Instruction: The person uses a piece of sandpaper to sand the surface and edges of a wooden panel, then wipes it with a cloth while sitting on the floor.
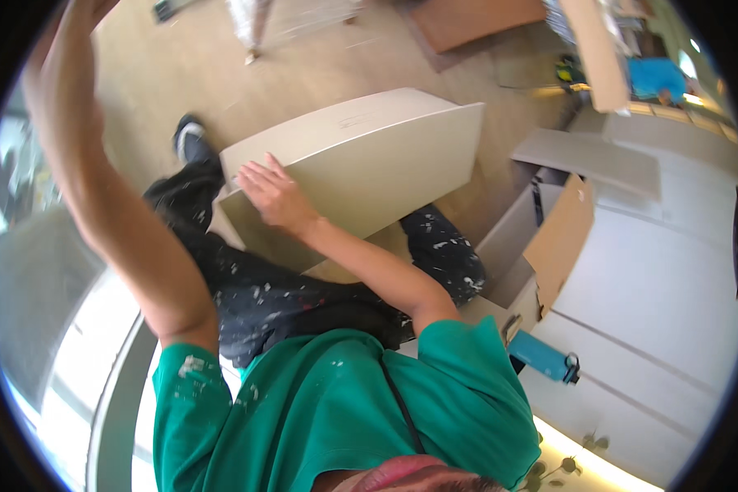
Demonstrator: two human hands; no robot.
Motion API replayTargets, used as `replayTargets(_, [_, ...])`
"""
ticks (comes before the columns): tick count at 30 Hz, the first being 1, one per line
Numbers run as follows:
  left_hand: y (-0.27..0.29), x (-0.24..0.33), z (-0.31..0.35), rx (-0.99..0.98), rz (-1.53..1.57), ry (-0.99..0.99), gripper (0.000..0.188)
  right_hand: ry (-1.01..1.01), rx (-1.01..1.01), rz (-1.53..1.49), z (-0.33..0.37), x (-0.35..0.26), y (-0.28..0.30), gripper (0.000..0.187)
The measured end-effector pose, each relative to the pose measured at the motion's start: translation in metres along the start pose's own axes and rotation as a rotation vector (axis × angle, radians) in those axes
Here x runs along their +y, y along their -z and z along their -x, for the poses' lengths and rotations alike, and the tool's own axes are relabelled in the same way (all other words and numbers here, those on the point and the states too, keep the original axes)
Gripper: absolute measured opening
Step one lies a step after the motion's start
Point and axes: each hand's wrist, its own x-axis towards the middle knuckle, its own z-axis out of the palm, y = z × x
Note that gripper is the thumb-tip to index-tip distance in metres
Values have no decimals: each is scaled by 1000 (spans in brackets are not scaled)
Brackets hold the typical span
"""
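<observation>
Head view: the right hand (272,195) lies flat, fingers extended, on the near corner of a beige panel (369,164) that rests across the person's paint-spattered black trousers (262,291) above the wood floor (180,66). The left arm (107,189) is raised; its hand is out of frame. A blue bottle (541,357) lies by a cardboard flap (562,238).

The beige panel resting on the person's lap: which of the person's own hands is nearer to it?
The right hand. It lies flat on the beige panel near its left end. The left arm is raised up and away, its hand beyond the picture's top edge.
</observation>
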Motion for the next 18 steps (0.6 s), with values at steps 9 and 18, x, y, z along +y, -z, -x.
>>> replayTargets(9, [-93,-62,50,-483,-137,169,50,-532,-128,487,84,249,209,37])
replayTargets(18, [-191,-113,234,-1561,-576,328,104,-880,246,-169,73,161,231,23])
